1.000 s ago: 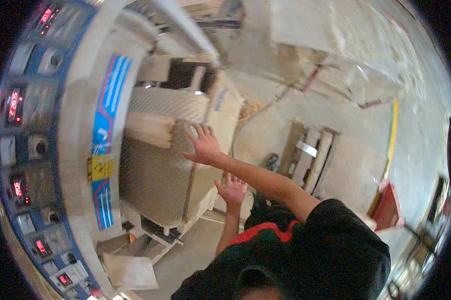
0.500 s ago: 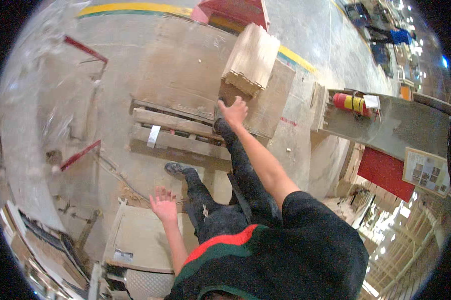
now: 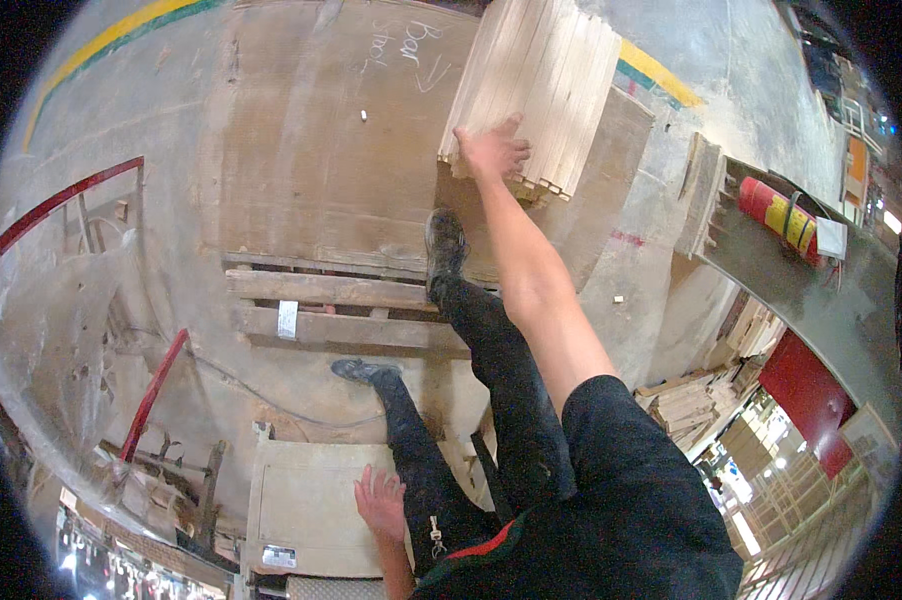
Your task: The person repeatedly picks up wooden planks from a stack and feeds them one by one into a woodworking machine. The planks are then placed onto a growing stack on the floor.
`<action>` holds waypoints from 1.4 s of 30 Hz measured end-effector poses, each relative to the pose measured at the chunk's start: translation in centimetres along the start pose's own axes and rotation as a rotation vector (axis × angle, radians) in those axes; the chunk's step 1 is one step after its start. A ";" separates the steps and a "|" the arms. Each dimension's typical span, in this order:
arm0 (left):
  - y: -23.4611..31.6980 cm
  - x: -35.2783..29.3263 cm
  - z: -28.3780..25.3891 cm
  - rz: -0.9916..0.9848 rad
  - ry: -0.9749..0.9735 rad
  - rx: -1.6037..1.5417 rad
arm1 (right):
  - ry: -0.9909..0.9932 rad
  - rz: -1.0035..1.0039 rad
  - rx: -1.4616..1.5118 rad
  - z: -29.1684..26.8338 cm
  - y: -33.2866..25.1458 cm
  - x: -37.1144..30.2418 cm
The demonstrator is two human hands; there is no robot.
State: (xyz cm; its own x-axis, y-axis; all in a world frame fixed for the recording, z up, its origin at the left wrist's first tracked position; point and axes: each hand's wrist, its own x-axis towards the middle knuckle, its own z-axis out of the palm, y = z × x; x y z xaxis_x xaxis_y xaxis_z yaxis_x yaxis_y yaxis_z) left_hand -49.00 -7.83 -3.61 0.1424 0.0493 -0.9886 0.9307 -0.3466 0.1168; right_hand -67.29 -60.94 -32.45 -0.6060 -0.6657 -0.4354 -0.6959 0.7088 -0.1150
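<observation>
A tight stack of pale wooden strips [image 3: 541, 70] lies on a cardboard sheet [image 3: 311, 150] over a wooden pallet [image 3: 336, 288]. My right hand [image 3: 493, 153] rests on top of the stack at its near end, fingers spread. Lower down, my left hand [image 3: 380, 500] hangs beside my left thigh, fingers apart and holding nothing. It is closest to a light-coloured flat-topped box [image 3: 306, 500]. My right foot [image 3: 445, 243] is on the pallet's near edge, and my left foot [image 3: 363, 371] is on the floor.
A red and yellow cylinder [image 3: 779, 217] lies on a dark grey surface [image 3: 851, 290] at the right. Bundled wood strips [image 3: 691, 400] are below it. At the left, clear plastic sheeting [image 3: 46, 330] hangs near a red metal frame [image 3: 153, 395]. A hose [image 3: 261, 400] crosses the floor.
My right hand has moved forward from short of the stack onto its top. My body has leaned closer to it. My left hand has lowered and stays empty.
</observation>
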 end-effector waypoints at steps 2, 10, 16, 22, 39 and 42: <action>0.4 -0.3 1.2 0.028 -0.019 0.010 | -0.009 0.019 0.005 0.9 1.0 -0.2; -1.0 -0.4 4.5 0.067 -0.268 0.001 | -0.150 -0.095 0.397 -7.7 7.2 -4.5; 2.9 -3.3 -2.2 0.212 -0.397 -0.148 | -0.993 0.003 0.827 -19.4 8.1 -25.5; 9.8 -9.0 -9.7 0.320 -0.601 -0.497 | -1.449 -0.645 0.230 -27.9 12.1 -47.9; -3.5 -17.5 -49.5 1.472 0.175 -1.784 | -0.718 -2.888 -0.826 -21.7 30.1 -103.6; -3.5 -17.2 -49.4 1.370 0.093 -1.907 | -0.692 -2.897 -0.752 -17.8 32.4 -105.4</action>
State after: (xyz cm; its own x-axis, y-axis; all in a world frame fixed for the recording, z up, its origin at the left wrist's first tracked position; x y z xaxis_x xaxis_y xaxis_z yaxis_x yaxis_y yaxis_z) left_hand -38.04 38.75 17.68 0.6758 0.6767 -0.2921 -0.5371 0.7236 0.4335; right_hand -32.81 28.04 25.62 0.6849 0.7271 -0.0484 0.6739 -0.6573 -0.3373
